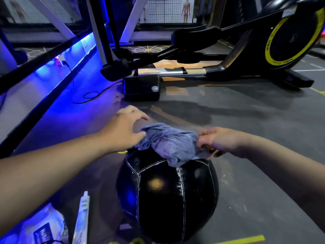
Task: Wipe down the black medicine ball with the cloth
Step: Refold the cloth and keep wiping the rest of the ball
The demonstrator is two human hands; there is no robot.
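Two small items sit closest to the lens at the lower left: one white tube [81, 219] standing on end and one white packet [44, 229] with a dark blue label, both on the grey floor [255, 173]. One short yellow line [241, 239] is painted on the floor at the lower right.

Just beyond them, in the centre of the view, one black medicine ball [167, 196] with white stitched seams rests on the floor. One crumpled blue-grey cloth [170, 143] lies draped over its top.

A person's two bare arms reach in from either side. The right hand [219, 140] has its fingers curled and pinches the right end of the cloth. The left hand [124, 129] is at the cloth's left end, fingers loosely bent and thumb against the fabric; whether it has hold of the cloth cannot be told.

Behind the ball, one black cable [93, 94] loops across the floor at the left, below one strip of blue light [73, 55] running along a low ledge. One black exercise machine [193, 72] stretches across the back, its single flywheel housing [295, 34] ringed in yellow at the far right. Farthest off, figure posters [186, 9] hang on the rear wall, too blurred to count.
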